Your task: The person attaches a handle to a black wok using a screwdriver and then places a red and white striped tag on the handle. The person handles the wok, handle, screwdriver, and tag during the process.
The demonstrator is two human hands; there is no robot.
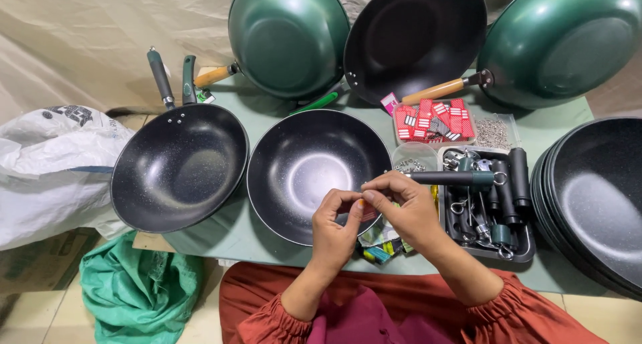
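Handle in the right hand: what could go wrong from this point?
1. The right hand holds the dark handle while its fingertips pinch a small orange piece with the left hand; the piece could slip and drop into the handleless pan below.
2. The handle sticks out over the tray of parts; a swing might knock the handles standing there.
3. Loose packets at the table edge could slide off.

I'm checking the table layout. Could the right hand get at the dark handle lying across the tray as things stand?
Probably yes: the dark handle lies on top of the tray, right beside the right hand, nothing between them.
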